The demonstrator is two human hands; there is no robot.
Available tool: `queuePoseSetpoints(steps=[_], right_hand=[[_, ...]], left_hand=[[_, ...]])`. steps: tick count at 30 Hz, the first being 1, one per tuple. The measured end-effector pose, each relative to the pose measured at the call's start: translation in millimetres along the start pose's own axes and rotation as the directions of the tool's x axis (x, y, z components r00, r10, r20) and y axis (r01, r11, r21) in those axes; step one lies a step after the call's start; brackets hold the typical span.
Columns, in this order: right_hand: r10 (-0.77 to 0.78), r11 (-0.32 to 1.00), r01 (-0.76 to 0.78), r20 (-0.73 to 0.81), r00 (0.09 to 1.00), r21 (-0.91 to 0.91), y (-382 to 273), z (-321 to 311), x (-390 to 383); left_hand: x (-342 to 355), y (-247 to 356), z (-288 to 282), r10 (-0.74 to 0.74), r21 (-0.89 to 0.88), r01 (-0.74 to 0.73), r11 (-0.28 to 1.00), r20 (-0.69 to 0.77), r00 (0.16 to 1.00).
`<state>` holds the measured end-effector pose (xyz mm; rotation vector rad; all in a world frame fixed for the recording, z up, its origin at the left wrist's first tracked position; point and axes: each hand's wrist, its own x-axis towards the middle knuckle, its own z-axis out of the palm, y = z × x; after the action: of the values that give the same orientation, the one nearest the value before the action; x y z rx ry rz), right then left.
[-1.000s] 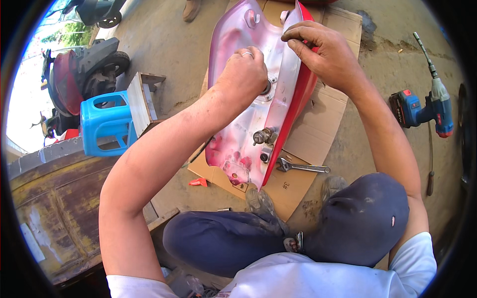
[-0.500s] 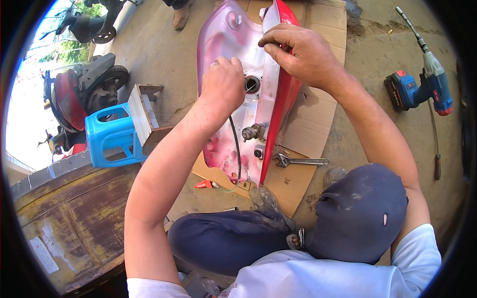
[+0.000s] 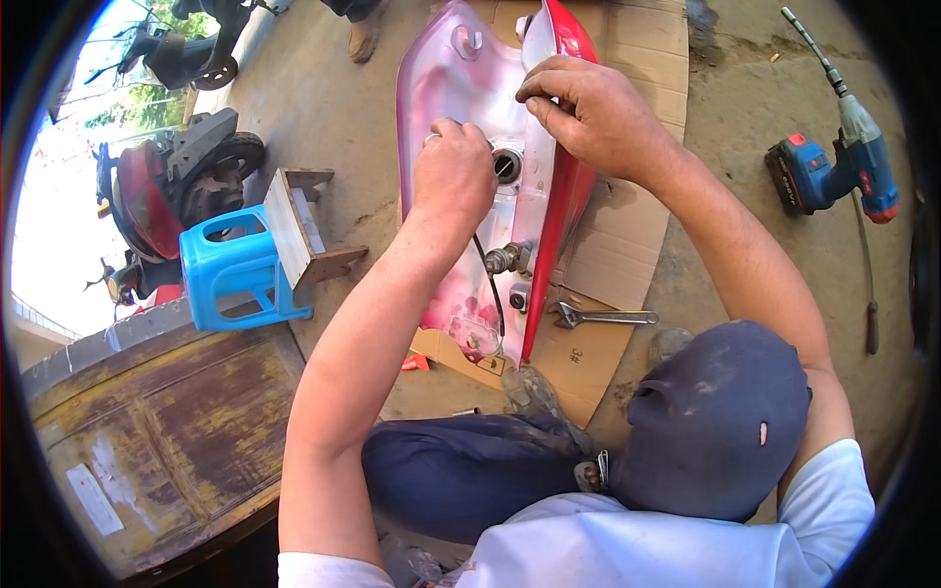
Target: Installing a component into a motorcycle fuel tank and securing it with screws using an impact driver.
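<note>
A red tank-like metal part [image 3: 431, 93] lies with its pink-white underside up. My right hand [image 3: 593, 118] is closed on its right rim near the top. My left hand [image 3: 453, 176], wearing a ring, is closed just left of the round opening [image 3: 507, 167]; what its fingers hold is hidden. A black cable [image 3: 498, 309] runs from beneath that hand toward the part's lower end. A metal valve fitting [image 3: 505, 258] sits below the opening, and an adjustable wrench [image 3: 608, 317] lies to the right on the cardboard [image 3: 618, 255].
A blue-bodied power tool [image 3: 848, 167] and long screwdriver [image 3: 870, 328] lie right. A blue stool [image 3: 204, 269], wooden step [image 3: 289, 235] and weathered wooden panel [image 3: 147, 421] are left, with scooters [image 3: 157, 196] behind. Another person's boot [image 3: 361, 41] stands top-left.
Since a second ago my left hand has moved down and left off the round opening, exposing it and the black cable. My right hand stays on the rim; the view has shifted slightly.
</note>
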<state>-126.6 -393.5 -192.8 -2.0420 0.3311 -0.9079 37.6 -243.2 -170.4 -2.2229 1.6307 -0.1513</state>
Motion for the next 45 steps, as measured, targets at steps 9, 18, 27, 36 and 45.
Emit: queuePoseSetpoints(steps=[9,18,27,36,45], right_hand=[[0.013,0.999,-0.013,-0.002,1.0,-0.034,-1.4,-0.5,-1.6],[0.015,0.999,-0.015,-0.007,1.0,-0.039,2.3,0.2,-3.6],[-0.006,0.998,0.006,-0.007,1.0,-0.062,1.6,1.3,-5.9],[0.031,0.999,-0.028,-0.104,0.994,0.026,-2.5,9.9,-6.1],[0.109,0.993,-0.106,-0.072,0.991,0.044,-5.3,7.2,-5.4]], left_hand=[[-17.4,8.2,-12.1,-0.154,-0.049,0.161,0.986,0.116,0.981],[-12.2,3.6,-8.2,-0.08,-0.098,0.084,0.992,0.046,0.996],[14.5,-3.3,-19.8,0.108,-0.082,-0.1,0.992,0.104,0.989],[-3.2,-15.3,-18.6,0.022,-0.091,-0.004,0.996,0.191,0.981],[17.5,-21.5,-29.4,0.143,-0.032,-0.142,0.989,0.377,0.915]])
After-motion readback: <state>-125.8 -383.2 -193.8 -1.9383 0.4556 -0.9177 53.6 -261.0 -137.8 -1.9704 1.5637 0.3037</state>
